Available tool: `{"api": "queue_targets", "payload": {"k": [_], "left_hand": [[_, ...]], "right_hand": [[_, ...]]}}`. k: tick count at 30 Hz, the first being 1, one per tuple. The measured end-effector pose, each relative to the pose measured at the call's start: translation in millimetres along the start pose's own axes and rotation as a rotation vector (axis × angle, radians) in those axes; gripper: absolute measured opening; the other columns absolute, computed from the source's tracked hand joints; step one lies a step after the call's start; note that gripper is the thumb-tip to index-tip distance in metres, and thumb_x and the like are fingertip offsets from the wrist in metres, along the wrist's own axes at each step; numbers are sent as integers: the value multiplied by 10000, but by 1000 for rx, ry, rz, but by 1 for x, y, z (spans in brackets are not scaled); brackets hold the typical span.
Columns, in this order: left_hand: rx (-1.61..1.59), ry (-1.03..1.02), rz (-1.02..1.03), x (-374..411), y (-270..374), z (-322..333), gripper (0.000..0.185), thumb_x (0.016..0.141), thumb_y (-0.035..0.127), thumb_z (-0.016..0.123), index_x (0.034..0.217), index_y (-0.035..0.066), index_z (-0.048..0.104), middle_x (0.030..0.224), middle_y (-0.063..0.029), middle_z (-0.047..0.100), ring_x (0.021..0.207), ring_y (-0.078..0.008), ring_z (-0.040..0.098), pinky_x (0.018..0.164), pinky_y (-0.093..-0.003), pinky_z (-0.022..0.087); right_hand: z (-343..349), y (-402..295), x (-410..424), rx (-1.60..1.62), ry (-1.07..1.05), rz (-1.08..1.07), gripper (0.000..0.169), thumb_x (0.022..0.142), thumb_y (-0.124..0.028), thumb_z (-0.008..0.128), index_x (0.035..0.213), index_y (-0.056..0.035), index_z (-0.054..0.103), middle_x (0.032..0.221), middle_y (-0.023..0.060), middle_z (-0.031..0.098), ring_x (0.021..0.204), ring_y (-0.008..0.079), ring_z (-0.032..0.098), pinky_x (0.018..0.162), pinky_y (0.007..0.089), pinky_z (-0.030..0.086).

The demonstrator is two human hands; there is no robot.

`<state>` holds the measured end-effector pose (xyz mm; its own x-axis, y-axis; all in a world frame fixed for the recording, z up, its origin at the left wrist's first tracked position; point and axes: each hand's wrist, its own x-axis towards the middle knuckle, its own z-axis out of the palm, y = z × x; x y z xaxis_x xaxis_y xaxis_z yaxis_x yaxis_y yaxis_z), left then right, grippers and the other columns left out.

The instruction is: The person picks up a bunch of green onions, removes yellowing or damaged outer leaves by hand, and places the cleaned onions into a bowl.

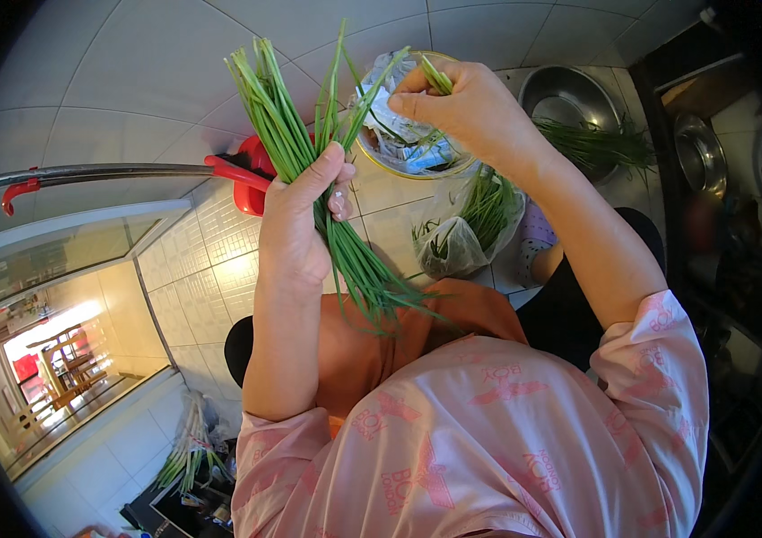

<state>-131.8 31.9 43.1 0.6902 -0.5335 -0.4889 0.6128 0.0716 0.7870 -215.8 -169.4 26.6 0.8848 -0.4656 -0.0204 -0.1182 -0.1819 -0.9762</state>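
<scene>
A bunch of long green garlic chives is gripped in my left hand, pale stem ends up, leafy ends hanging over an orange cloth on my lap. Several stems stand apart from the rest at the top. My right hand pinches a few short pale-green stem pieces between thumb and fingers. It is above the right side of a yellow-rimmed waste bin lined with plastic and holding crumpled bags and green scraps. Below it, a clear plastic bag with more chives rests on the tiled floor.
A steel basin with chives across its rim stands at upper right. A red dustpan and a metal pole are at left. Spring onions lie at lower left. Another metal bowl sits on the dark rack at right.
</scene>
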Motion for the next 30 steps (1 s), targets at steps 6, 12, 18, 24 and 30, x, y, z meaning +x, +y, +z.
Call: {"api": "queue_targets", "payload": {"k": [6,12,18,24,30], "left_hand": [[-3,16,23,-2,4,0,181,874,168,726,901,53,590,787,-41,595,545,-58,469,473,-213,383],[-6,22,23,-1,4,0,176,879,167,721,906,49,593,784,-37,595,543,-57,472,472,-210,382],[-11,22,16,-1,5,-1,165,883,162,715,905,49,597,772,-35,593,542,-57,477,472,-209,386],[-5,11,6,0,2,-4,159,870,165,729,905,57,617,772,-41,612,540,-66,488,480,-214,391],[34,-33,-37,-3,-1,0,171,853,183,750,896,65,634,776,-51,640,552,-81,514,502,-230,404]], "right_hand": [[-20,-2,7,-698,163,2,354,889,-398,644,884,-46,678,585,97,568,529,226,559,556,368,450],[-24,13,7,-891,-69,64,316,886,-366,580,972,-90,709,915,152,693,897,352,661,787,456,526],[-20,1,8,-952,-98,138,311,892,-335,619,1049,-72,672,802,137,678,806,272,672,745,391,513],[-12,11,10,100,-52,74,290,905,-291,666,1089,-66,660,606,-50,526,504,114,456,531,286,389],[-8,-5,4,530,14,229,314,930,-301,646,1105,-39,629,534,-107,322,443,28,211,443,242,160]]}}
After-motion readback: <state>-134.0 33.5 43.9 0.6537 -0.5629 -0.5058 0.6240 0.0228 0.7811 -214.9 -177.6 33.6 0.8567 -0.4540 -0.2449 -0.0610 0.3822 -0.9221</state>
